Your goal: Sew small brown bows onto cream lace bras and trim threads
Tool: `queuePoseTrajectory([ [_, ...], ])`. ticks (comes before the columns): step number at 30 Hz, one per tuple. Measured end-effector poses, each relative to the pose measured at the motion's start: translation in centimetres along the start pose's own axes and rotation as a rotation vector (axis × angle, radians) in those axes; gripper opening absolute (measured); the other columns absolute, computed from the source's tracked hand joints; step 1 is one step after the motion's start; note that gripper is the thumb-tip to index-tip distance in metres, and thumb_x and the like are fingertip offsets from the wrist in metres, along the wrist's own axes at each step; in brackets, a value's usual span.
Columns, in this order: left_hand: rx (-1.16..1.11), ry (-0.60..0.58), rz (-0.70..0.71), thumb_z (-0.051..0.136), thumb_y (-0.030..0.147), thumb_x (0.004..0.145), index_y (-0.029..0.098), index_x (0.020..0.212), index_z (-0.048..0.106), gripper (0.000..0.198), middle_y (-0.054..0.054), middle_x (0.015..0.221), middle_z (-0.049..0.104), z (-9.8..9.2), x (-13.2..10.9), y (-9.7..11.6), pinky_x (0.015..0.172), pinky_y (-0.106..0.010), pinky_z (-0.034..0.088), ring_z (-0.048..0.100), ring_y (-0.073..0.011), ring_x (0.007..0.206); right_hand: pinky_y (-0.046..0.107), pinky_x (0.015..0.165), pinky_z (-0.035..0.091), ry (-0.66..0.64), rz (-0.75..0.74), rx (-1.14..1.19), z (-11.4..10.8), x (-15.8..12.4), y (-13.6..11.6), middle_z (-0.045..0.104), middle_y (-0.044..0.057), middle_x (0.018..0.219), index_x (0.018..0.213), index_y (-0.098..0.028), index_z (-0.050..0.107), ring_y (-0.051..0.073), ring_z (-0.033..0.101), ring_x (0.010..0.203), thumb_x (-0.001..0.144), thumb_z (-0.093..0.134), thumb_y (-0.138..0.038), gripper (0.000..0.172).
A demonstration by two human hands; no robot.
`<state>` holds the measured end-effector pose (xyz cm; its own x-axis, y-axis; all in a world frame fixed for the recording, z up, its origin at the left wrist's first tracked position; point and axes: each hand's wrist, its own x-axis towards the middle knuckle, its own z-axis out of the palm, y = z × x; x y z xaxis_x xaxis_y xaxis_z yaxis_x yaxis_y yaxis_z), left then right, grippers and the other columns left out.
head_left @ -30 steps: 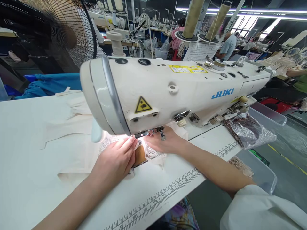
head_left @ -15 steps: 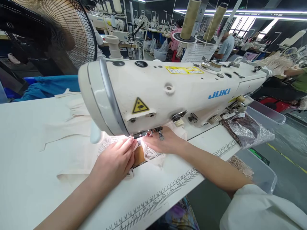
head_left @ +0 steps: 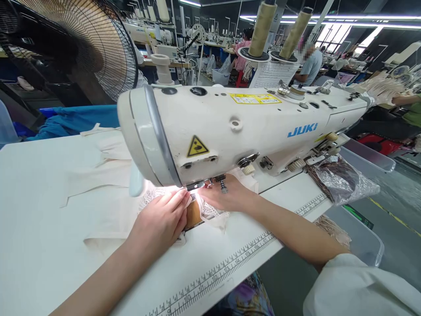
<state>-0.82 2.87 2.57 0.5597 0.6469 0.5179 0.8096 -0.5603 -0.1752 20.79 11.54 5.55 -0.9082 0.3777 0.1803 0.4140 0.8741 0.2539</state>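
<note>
A white JUKI sewing machine [head_left: 250, 127] lies across the middle of the white table [head_left: 39, 245]. Under its head, lit brightly, lies a piece of cream lace fabric [head_left: 210, 213]. My left hand [head_left: 161, 221] rests on the fabric just left of the needle, fingers together and pressing it flat. My right hand [head_left: 226, 195] lies on the lace to the right of the needle, under the machine arm, fingertips hidden by the machine. More cream cloth [head_left: 98, 180] spreads to the left behind the machine.
A large fan [head_left: 85, 44] stands at the back left, blue cloth [head_left: 72, 120] below it. Two thread cones [head_left: 279, 28] rise behind the machine. A plastic bag [head_left: 342, 180] and a clear bin [head_left: 358, 232] sit to the right. A ruler strip [head_left: 230, 263] edges the table. Other people work far behind.
The view has shifted slightly; both hands stay on the fabric at the needle with almost no movement.
</note>
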Motion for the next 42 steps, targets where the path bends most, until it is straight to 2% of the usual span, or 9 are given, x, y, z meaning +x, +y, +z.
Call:
queuePoseTrajectory([
  [4, -0.046, -0.028, -0.037, 0.042, 0.022, 0.101, 0.015, 0.125, 0.065, 0.034, -0.012, 0.121, 0.072, 0.0, -0.1, 0.0, 0.084, -0.038, 0.056, 0.067, -0.026, 0.106, 0.032, 0.055, 0.02, -0.044, 0.01, 0.033, -0.9, -0.1, 0.0, 0.064, 0.003, 0.083, 0.093, -0.02, 0.06, 0.016, 0.045, 0.072, 0.099, 0.032, -0.012, 0.03],
  [9, -0.017, -0.035, -0.034, 0.039, 0.023, 0.103, 0.013, 0.122, 0.066, 0.035, -0.012, 0.121, 0.073, -0.2, 0.1, 0.2, 0.083, -0.038, 0.056, 0.068, -0.0253, 0.104, 0.034, 0.056, 0.024, 0.027, -0.007, 0.003, -1.4, -0.2, -0.3, 0.068, 0.005, 0.089, 0.098, -0.019, 0.063, 0.017, 0.05, 0.078, 0.099, 0.035, -0.012, 0.029],
  [19, -0.012, -0.033, -0.021, 0.039, 0.024, 0.103, 0.012, 0.122, 0.065, 0.034, -0.012, 0.122, 0.072, -0.2, -0.1, 0.4, 0.079, -0.039, 0.056, 0.067, -0.026, 0.105, 0.031, 0.058, 0.027, 0.04, 0.034, -0.017, -0.2, -0.3, -0.5, 0.067, 0.006, 0.096, 0.103, -0.022, 0.065, 0.017, 0.049, 0.08, 0.101, 0.038, -0.023, 0.027],
  [30, -0.098, -0.052, -0.073, 0.042, 0.024, 0.1, 0.016, 0.123, 0.066, 0.034, -0.012, 0.12, 0.072, -0.3, -0.2, 0.4, 0.08, -0.041, 0.057, 0.068, -0.0271, 0.102, 0.032, 0.059, 0.029, 0.014, 0.015, 0.052, 0.4, -0.2, -0.1, 0.069, 0.005, 0.107, 0.106, -0.022, 0.064, 0.016, 0.053, 0.086, 0.099, 0.039, -0.02, 0.026],
  [32, -0.117, -0.046, -0.08, 0.043, 0.023, 0.099, 0.017, 0.125, 0.066, 0.035, -0.012, 0.123, 0.071, -0.3, -0.3, 0.3, 0.081, -0.042, 0.057, 0.068, -0.0275, 0.103, 0.031, 0.062, 0.032, 0.044, 0.055, 0.07, 0.4, -0.4, -0.1, 0.07, 0.005, 0.103, 0.106, -0.022, 0.064, 0.017, 0.055, 0.085, 0.101, 0.039, -0.025, 0.026],
  [34, -0.106, -0.04, -0.083, 0.044, 0.023, 0.098, 0.015, 0.126, 0.065, 0.036, -0.014, 0.126, 0.07, -0.3, -0.3, 0.3, 0.083, -0.042, 0.056, 0.068, -0.0284, 0.106, 0.031, 0.067, 0.038, 0.071, 0.14, 0.097, 0.2, -0.8, -0.3, 0.071, 0.006, 0.099, 0.109, -0.021, 0.066, 0.018, 0.058, 0.087, 0.101, 0.045, -0.042, 0.03],
  [37, -0.06, -0.061, -0.087, 0.044, 0.023, 0.096, 0.01, 0.127, 0.064, 0.039, -0.017, 0.129, 0.069, -0.3, -0.3, 0.2, 0.085, -0.043, 0.056, 0.066, -0.0309, 0.111, 0.033, 0.068, 0.042, 0.012, 0.346, 0.076, -0.6, -1.8, -0.5, 0.071, 0.013, 0.099, 0.107, -0.016, 0.067, 0.024, 0.062, 0.088, 0.084, 0.059, -0.07, 0.06],
  [39, -0.052, -0.092, -0.093, 0.044, 0.023, 0.096, 0.01, 0.129, 0.063, 0.041, -0.018, 0.13, 0.068, -0.4, -0.4, 0.0, 0.086, -0.044, 0.055, 0.065, -0.0319, 0.112, 0.032, 0.063, 0.042, -0.081, 0.474, 0.026, -1.1, -2.3, -0.2, 0.071, 0.018, 0.102, 0.107, -0.013, 0.067, 0.027, 0.064, 0.084, 0.082, 0.062, -0.07, 0.062],
  [42, -0.064, -0.129, -0.1, 0.042, 0.023, 0.095, 0.011, 0.131, 0.062, 0.044, -0.018, 0.13, 0.068, -0.3, -0.4, -0.4, 0.085, -0.045, 0.055, 0.065, -0.0323, 0.112, 0.033, 0.06, 0.043, -0.141, 0.585, 0.023, -1.2, -2.0, 1.4, 0.071, 0.021, 0.099, 0.101, -0.011, 0.069, 0.027, 0.066, 0.077, 0.093, 0.057, -0.051, 0.042],
])
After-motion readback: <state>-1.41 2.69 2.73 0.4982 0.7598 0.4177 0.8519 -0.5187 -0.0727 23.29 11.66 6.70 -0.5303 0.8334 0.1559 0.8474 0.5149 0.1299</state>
